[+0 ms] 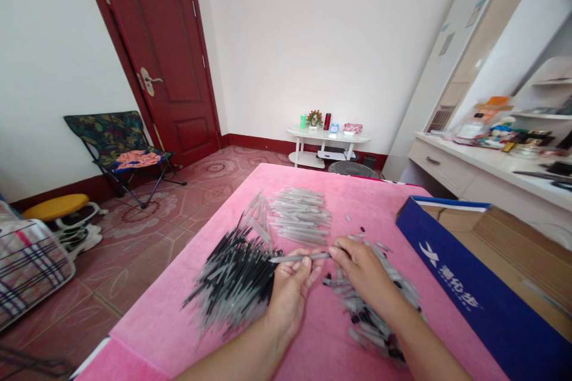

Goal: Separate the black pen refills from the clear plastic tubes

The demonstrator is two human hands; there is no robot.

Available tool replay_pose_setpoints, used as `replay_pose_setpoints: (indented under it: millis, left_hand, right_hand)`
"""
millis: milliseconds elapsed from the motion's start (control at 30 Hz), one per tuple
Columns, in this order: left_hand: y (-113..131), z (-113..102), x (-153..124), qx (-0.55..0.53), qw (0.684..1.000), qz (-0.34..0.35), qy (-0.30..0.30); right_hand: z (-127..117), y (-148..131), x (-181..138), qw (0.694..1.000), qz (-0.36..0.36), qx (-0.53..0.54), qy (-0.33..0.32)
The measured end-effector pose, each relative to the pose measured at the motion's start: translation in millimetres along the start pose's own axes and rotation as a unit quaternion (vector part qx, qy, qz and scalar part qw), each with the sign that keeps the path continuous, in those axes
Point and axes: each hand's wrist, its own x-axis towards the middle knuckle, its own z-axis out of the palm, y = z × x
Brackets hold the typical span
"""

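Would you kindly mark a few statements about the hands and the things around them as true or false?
1. The left hand and the right hand both hold one slim grey tube. True.
2. The blue box stands left of both hands. False: the blue box stands to their right.
3. A black-and-grey pile lies beside the left hand. True.
4. The table covering is green. False: the table covering is pink.
5. A cloth lies on the folding chair. True.

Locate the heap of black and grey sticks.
In the head view, the heap lies on the left side of the pink cloth, just left of the left hand and nearer the camera than the stack of pale tubes.
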Motion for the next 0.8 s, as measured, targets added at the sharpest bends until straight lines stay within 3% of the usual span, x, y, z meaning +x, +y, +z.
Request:
replay_pose_setpoints:
  millis: [133, 300, 467, 633, 800]
  left_hand:
    - [0.0, -1.5, 0.8, 0.003, 1.0, 0.002, 0.005]
    - [-0.6, -1.6, 2.5, -0.002, 1.0, 0.002, 0.01]
    - [-0.6, -1.1, 1.6, -0.004, 1.0, -0.001, 0.014]
    - [-0.3, -1.2, 1.8, -0.007, 1.0, -0.008, 0.016]
    - [-0.3, -0.3, 1.4, -0.01, 1.0, -0.008, 0.016]
  right_hand:
    - [6.9, 1.0, -1.1, 0.999, 0.036, -0.004, 0.009]
    - [2.2, -2.3, -1.8, 1.0, 0.011, 0.023, -0.015]
    - [1.7, 0.7, -0.8, 0.997, 0.066, 0.021, -0.036]
    - [0.1, 1.0, -1.0, 0.999, 0.022, 0.046, -0.015]
    - [0.3, -0.5, -1.9, 0.997, 0.055, 0.051, -0.034]
